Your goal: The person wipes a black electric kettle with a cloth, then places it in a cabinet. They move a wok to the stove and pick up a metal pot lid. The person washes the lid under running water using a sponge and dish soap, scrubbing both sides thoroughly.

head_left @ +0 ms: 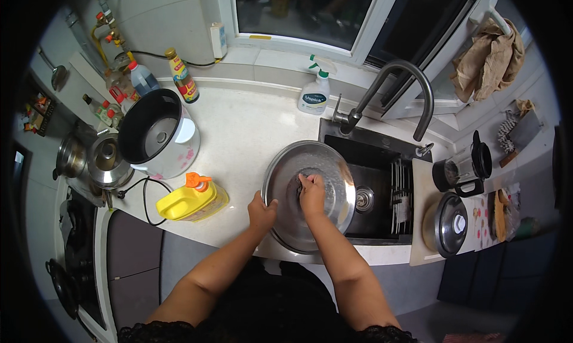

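A wide, shallow steel basin [336,164] rests on the counter's edge and partly over the left side of the dark sink [375,221]. My left hand [261,212] is closed on the basin's left rim, thumb toward the inside. Inside the basin, my right hand [312,194] presses down with its fingers bunched round a small dark grey scrubber or cloth [295,188], mostly hidden beneath them. Wet streaks and small bubbles show on the basin's inner surface. Close to my left hand stands a yellow jug [190,204] with an orange pump top.
A dark arched faucet [427,98] rises behind the sink, and a white spray bottle [314,95] stands beside it. At left are a large pot with a black interior [132,137], a sauce bottle [182,74] and a power cord [145,197]. Right of the sink sits a lidded pot [444,223].
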A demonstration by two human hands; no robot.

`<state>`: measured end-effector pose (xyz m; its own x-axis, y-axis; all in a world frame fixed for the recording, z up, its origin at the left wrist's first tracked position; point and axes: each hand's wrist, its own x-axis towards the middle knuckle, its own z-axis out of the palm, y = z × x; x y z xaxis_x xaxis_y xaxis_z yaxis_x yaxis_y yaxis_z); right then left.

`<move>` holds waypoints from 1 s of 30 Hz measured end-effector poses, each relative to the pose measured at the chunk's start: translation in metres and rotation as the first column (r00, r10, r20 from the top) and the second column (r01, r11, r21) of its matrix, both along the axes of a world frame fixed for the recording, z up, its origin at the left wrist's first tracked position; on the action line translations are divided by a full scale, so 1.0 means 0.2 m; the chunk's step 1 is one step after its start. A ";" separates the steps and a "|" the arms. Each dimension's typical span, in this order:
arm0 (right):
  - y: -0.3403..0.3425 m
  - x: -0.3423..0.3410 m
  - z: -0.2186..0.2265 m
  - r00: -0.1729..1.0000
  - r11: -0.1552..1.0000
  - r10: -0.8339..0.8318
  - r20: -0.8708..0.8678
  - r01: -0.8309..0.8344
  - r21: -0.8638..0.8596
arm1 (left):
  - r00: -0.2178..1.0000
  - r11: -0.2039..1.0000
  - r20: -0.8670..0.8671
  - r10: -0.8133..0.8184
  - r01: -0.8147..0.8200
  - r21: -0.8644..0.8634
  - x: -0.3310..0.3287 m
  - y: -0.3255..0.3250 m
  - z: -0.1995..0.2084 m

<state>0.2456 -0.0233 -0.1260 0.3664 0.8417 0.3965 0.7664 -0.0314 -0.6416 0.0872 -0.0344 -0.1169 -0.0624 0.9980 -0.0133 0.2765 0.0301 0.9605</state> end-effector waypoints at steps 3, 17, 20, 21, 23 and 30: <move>-0.12 -0.12 0.01 0.969 0.970 0.244 -0.043 -0.243 0.019 | 1.000 1.000 0.002 0.021 -0.021 -0.024 -0.03 0.01 -0.02; -0.41 -0.13 0.05 0.779 0.784 0.606 -0.164 -0.619 -0.040 | 0.999 0.999 -0.003 0.039 -0.039 0.016 -0.05 0.04 -0.04; -0.37 -0.13 0.08 0.803 0.805 0.591 -0.069 -0.593 -0.011 | 0.998 0.999 -0.039 0.039 -0.039 0.000 -0.07 0.02 -0.07; -0.27 -0.16 0.10 0.842 0.845 0.533 -0.079 -0.535 0.003 | 0.997 0.999 -0.053 0.048 -0.048 0.008 -0.06 0.02 -0.06; -0.12 -0.20 0.13 0.894 0.898 0.439 -0.092 -0.436 0.056 | 0.996 0.998 -0.072 0.051 -0.049 0.034 -0.06 0.02 -0.03; -0.28 -0.21 0.05 0.845 0.851 0.515 -0.141 -0.524 -0.027 | 0.990 0.998 -0.124 0.061 -0.058 0.029 -0.07 0.02 -0.03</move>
<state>0.2028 -0.0786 -0.1163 -0.0889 0.9440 0.3179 0.5960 0.3061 -0.7423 0.0722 -0.0305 -0.1219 -0.1216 0.9923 0.0233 0.3923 0.0265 0.9194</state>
